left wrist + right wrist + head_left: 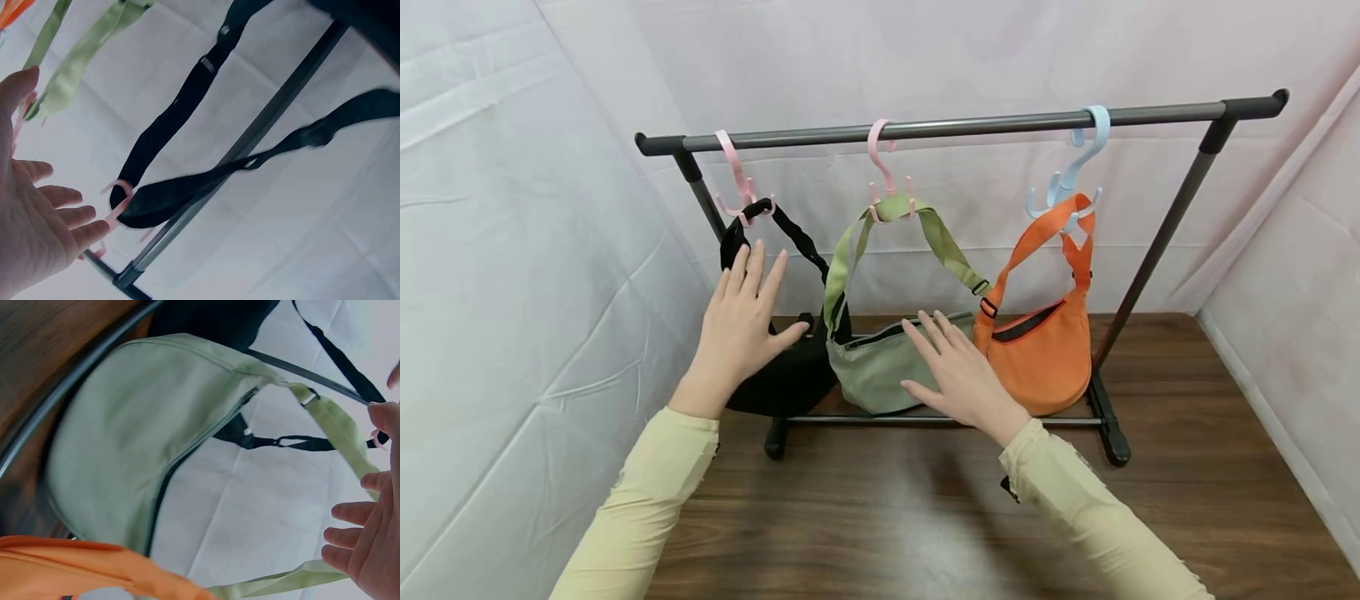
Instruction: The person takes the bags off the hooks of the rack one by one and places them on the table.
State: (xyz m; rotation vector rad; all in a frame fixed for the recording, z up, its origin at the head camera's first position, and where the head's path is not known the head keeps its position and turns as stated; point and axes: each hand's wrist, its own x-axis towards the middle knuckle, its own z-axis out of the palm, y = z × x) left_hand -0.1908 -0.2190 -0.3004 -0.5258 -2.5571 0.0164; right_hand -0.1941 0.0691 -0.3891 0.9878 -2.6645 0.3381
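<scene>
The dark grey rack rail (925, 127) looks like smooth metal with a dull sheen. The pink hooks (736, 179) and the pale blue hook (1078, 162) are glossy plastic. The black bag (782, 379), sage green bag (880, 367) and orange bag (1045, 354) are matt woven cloth. The brown floor (1187, 467) is wood-grained, and the white backdrop (512, 250) is creased cloth.

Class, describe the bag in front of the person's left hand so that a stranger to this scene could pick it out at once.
Find the dark rail with three shoulder bags hanging from it. The black bag hangs at the left end from a pink hook, behind the left hand. Its neighbours are a green bag and an orange bag.
</scene>
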